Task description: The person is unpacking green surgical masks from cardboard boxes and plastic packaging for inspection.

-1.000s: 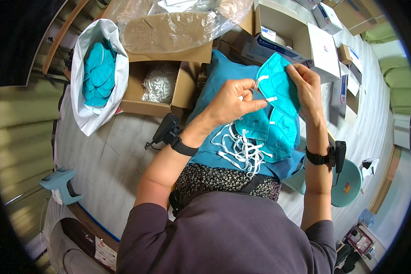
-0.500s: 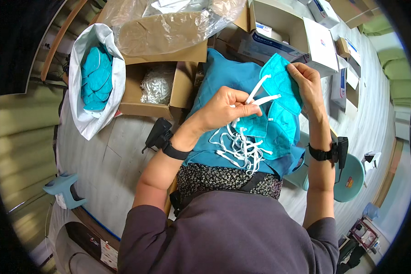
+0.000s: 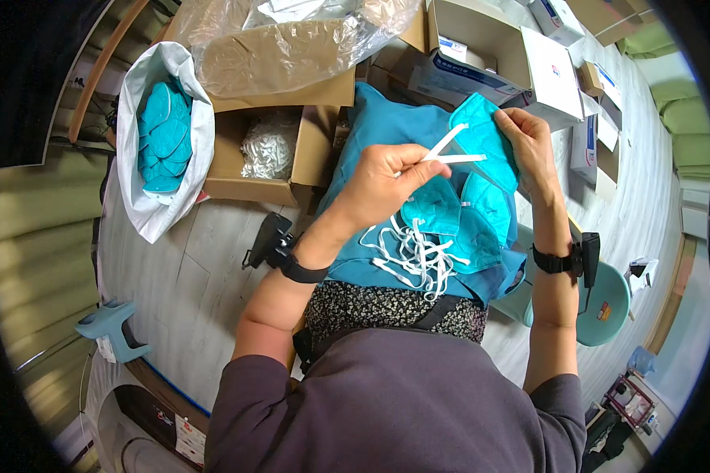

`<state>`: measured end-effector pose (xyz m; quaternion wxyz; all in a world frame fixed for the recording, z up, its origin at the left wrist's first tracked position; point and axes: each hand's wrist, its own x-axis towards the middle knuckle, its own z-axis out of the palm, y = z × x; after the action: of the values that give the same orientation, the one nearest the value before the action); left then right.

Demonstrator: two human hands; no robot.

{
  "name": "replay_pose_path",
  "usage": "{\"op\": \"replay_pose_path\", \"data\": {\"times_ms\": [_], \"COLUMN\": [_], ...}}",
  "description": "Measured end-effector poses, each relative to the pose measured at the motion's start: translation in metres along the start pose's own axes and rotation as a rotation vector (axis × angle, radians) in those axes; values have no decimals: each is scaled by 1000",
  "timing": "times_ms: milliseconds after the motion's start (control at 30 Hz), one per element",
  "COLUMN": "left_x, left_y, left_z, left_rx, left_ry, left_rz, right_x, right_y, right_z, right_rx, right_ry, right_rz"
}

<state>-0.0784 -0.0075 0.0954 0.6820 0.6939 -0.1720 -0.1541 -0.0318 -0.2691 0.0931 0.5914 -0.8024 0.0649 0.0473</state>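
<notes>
My right hand [image 3: 531,142] grips a teal folded face mask [image 3: 481,132] by its right edge, above my lap. My left hand [image 3: 386,181] pinches a white elastic strap [image 3: 448,151] that runs to that mask. Under the hands, two more teal masks [image 3: 457,213] and a tangle of loose white straps [image 3: 414,252] lie on a teal cloth [image 3: 386,134] spread over my lap. Both wrists carry black bands.
A white bag [image 3: 134,181] full of teal masks stands at the left. Beside it is an open cardboard box [image 3: 225,150] holding a clear bag of white straps [image 3: 270,146]. More cardboard and white boxes [image 3: 552,63] stand behind; a teal stool [image 3: 607,307] sits at my right.
My left hand has drawn the white strap out from the mask and moved left and down. The right hand keeps its hold on the mask.
</notes>
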Motion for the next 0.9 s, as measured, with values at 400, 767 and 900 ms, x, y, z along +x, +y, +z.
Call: {"op": "replay_pose_path", "data": {"times_ms": [400, 767, 900], "left_x": [-32, -20, -24], "left_y": [35, 57, 59], "left_z": [-41, -19, -14], "left_rx": [-1177, -787, -546], "left_ry": [-338, -168, -204], "left_rz": [242, -75, -255], "right_x": [-23, -48, -68], "right_y": [25, 33, -37], "right_z": [-33, 3, 32], "right_rx": [242, -536, -312], "right_ry": [-81, -65, -197], "right_rz": [141, -220, -341]}}
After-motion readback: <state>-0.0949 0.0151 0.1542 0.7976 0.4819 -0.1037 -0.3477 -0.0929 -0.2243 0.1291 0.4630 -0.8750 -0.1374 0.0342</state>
